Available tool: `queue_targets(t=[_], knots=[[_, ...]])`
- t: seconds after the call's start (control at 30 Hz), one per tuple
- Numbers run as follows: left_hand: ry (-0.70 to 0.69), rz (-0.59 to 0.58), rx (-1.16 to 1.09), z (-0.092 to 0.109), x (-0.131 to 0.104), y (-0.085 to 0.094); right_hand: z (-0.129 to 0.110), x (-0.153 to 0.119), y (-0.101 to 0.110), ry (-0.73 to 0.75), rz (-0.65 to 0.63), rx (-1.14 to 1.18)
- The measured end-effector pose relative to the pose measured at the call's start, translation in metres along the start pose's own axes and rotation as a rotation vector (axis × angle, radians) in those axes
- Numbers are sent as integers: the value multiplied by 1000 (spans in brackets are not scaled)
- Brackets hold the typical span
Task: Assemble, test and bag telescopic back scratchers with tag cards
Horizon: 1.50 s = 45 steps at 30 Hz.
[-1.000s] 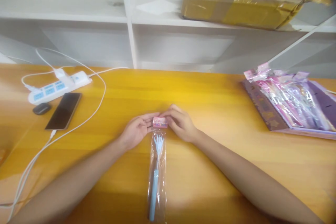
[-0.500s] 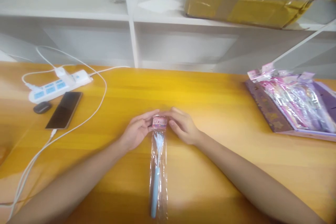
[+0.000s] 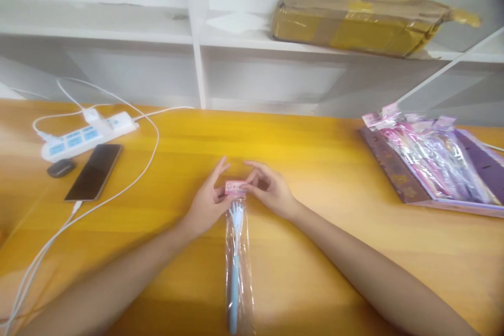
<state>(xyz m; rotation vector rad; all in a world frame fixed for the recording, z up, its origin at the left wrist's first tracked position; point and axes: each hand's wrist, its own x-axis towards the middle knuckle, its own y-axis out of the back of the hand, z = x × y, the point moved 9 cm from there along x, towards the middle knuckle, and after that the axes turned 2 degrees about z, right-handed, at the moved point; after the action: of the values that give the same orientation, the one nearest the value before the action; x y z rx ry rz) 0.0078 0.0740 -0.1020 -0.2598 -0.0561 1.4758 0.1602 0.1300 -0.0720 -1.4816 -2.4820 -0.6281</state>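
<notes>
Yellow wooden table [image 3: 315, 147] lying under white wall shelving [image 3: 157, 37]; taped cardboard parcel [image 3: 354, 21] sitting on the shelf. Power strip [image 3: 86, 134], phone [image 3: 94, 170] and white cable [image 3: 118, 189] resting at table's left. Purple tray [image 3: 394, 168] at right holding a heap of pink packets [image 3: 433, 157]. Clear sleeve [image 3: 238, 257] containing a blue hand-shaped scratcher [image 3: 235, 273] is lying at table centre. Left hand [image 3: 207, 202] and right hand [image 3: 270, 191] are pinching its pink header card [image 3: 235, 188] from either side, other fingers spreading loose.
</notes>
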Motion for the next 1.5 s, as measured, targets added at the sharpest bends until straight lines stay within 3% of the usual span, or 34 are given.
queue_targets(t=[0.1, 0.17, 0.27, 0.63, 0.83, 0.9, 1.07, 1.2, 1.43, 1.5], knots=[[52, -83, 102, -3, 2, -5, -14, 0, 8, 101, 63, -87], [67, -124, 155, -3, 2, -7, -21, 1, 5, 154, 13, -118], [49, -110, 129, 0, 3, -6, -24, 2, -3, 175, -102, -74], [51, -60, 26, -3, 3, -3, -30, 2, -11, 148, -224, -22], [101, 35, 141, -8, 2, 5, -1, -2, -10, -120, -106, -47], [74, 35, 208, -6, 2, 5, 6, -2, -15, -175, -136, -108], [27, 45, 296, -4, 2, 7, 8, 1, -18, -196, -166, -153], [31, 24, 295, -6, 0, 5, 13, -3, -21, -282, -210, 13], [126, -99, 146, -14, 3, -4, 20, 5, -25, -332, -438, 253], [124, -58, 136, -16, 5, 2, 20, 11, -18, -318, -384, 225]])
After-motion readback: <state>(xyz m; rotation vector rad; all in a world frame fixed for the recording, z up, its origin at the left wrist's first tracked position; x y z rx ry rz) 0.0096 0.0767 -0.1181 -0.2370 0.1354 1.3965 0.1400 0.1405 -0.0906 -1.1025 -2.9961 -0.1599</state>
